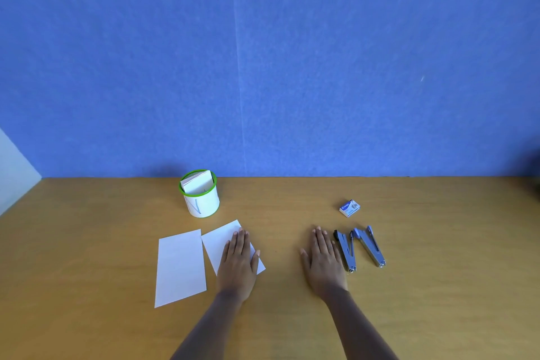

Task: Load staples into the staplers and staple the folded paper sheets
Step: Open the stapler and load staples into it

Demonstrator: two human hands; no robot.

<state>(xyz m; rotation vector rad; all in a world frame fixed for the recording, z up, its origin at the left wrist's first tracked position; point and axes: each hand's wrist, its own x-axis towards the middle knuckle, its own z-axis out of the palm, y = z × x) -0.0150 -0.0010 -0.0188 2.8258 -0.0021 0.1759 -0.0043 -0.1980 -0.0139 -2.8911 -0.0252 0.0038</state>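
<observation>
Both my hands lie flat and spread, palms down, holding nothing. My left hand (237,261) rests on the right-hand folded sheet (225,242); a second folded sheet (179,267) lies just to its left, apart from the hand. My right hand (323,260) rests on the bare counter (87,242).

The two staplers (361,248) lie just right of my right hand, both sprung open, long axes running near-to-far with a slight lean. The nearer stapler (346,250) is almost at my little finger. The staple box (349,208) sits farther back, beyond the staplers.

Judgement: nothing is loaded yet; the right hand is the nearer one for the staplers and box. A cup (201,199) holding paper stands far left, not involved.
</observation>
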